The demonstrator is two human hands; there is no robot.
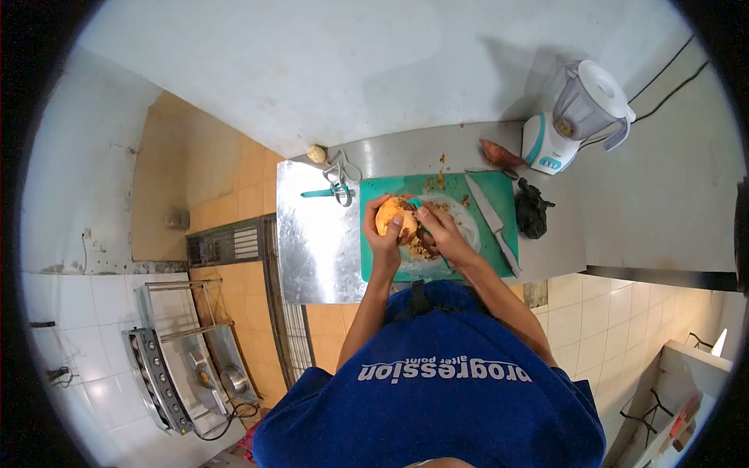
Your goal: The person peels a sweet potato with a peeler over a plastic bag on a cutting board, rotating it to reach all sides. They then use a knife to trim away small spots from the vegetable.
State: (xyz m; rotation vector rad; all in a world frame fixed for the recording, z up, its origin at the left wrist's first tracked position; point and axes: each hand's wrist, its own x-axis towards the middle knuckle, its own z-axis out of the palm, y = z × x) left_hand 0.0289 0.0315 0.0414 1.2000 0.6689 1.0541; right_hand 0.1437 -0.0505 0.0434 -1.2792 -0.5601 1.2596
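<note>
My left hand (pixel 381 238) is closed around a rounded, orange-fleshed sweet potato (pixel 392 221) with brown skin left in patches. My right hand (pixel 445 234) is closed at its right side, gripping a small teal tool (pixel 414 203) whose working end is hidden by fingers and flesh. Both hands are above a green cutting board (pixel 380 186). Beneath them, a clear plastic sheet or bag (pixel 466 226) holds orange and brown peelings (pixel 421 248). A large knife (pixel 488 209) lies along the board's right part, its pale handle toward me.
Left of the board lie a teal-handled peeler (pixel 320 193), a grey-handled tool (pixel 343 165) and a pale round piece (pixel 317 154). A reddish-brown root (pixel 497 153), a black plastic bag (pixel 532 210) and a blender (pixel 585 109) stand at the right. A wall (pixel 374 70) closes the counter's back.
</note>
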